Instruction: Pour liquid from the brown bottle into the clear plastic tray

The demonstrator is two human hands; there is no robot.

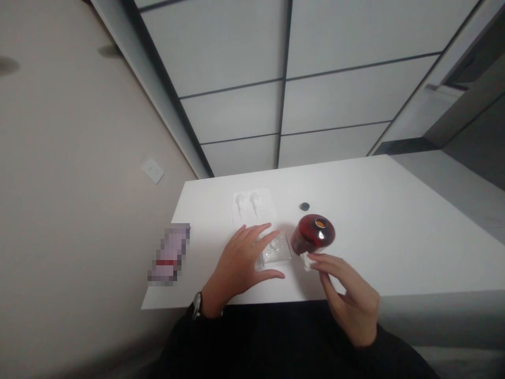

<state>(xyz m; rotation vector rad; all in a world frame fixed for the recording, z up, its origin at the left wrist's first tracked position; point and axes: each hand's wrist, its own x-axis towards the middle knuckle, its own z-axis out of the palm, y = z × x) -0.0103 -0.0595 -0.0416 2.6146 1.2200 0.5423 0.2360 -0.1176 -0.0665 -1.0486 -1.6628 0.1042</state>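
Observation:
My left hand (pixel 246 258), with a watch on the wrist, has its fingers spread over the left side of a small clear box (pixel 278 251). Whether the fingertips touch the box I cannot tell; small round shapes show in or on it. My right hand (pixel 347 295) pinches a crumpled white tissue (pixel 306 261) between thumb and fingers. Just beyond the tissue stands a dark red, rounded glass bottle (pixel 310 234), its neck uncapped and orange inside. A small dark cap (pixel 304 206) lies on the table behind the bottle.
Two white scoop-like pieces (pixel 255 202) lie on a pale sheet at the back of the white table (pixel 374 226). A blurred-out pinkish object (pixel 171 255) rests at the left edge. Behind the table is a panelled cabinet front (pixel 244 116); a wall (pixel 79 173) borders the left.

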